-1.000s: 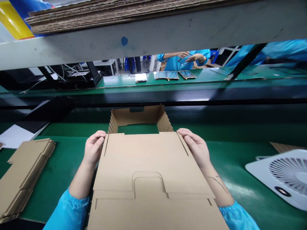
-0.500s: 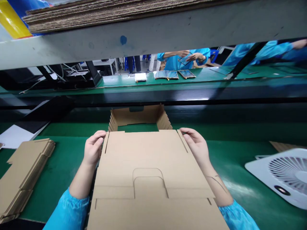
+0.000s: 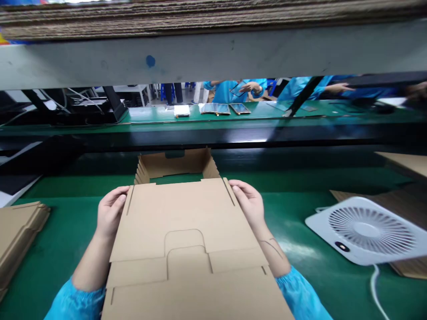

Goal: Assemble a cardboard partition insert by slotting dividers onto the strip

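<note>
A flat brown cardboard box blank (image 3: 180, 204) with slots and a cut tab outline fills the lower middle, close to me. Its far left corner is pinched in my left hand (image 3: 110, 211), thumb and fingers closed on the edge. At the far right corner my right hand (image 3: 250, 204) grips a narrow side flap, which looks slightly raised. Just beyond the blank stand folded cardboard walls (image 3: 173, 165), with notched sides and a cutout in the back one. The blank's near end runs out of view.
Left lies a stack of cardboard blanks (image 3: 20, 231). A white fan (image 3: 367, 229) with a cord sits right, beside more cardboard (image 3: 396, 209). Overhead, a shelf (image 3: 213, 58) bears stacked cardboard. Across the bench, a co-worker's hands (image 3: 251, 86) hold a thin panel near several flat screens (image 3: 216, 109).
The view has turned to the right, so the scene sits further left and more of the fan shows. Both hands keep their hold on the blank's far corners.
</note>
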The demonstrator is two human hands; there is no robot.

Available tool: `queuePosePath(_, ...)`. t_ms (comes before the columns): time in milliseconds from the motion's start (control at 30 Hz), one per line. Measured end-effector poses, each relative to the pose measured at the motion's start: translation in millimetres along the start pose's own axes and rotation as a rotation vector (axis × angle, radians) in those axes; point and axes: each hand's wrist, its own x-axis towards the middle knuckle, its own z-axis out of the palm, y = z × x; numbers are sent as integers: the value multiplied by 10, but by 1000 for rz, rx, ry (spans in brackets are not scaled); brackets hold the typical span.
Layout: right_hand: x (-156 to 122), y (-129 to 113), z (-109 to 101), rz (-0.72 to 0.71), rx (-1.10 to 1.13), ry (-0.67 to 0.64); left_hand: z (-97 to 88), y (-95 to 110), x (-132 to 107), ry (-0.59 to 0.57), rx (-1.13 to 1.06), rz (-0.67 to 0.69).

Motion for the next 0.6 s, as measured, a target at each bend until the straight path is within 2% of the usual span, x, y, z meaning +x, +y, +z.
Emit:
queuePosePath(133, -9, 15, 15, 43, 28, -38, 4, -37, 18, 28, 37, 38)
queuePosePath(267, -18, 2, 63, -69, 41, -62, 55, -11, 17, 19, 78, 150)
queuePosePath(400, -31, -34, 86, -145, 79, -56, 97, 51, -4, 25, -25, 267)
queuePosePath(500, -39, -63, 45, -196, -9, -71, 59, 88, -27, -21, -102, 262)
queuePosePath(600, -46, -97, -3, -218, -81, -94, -17, 99, -42, -98, -90, 243)
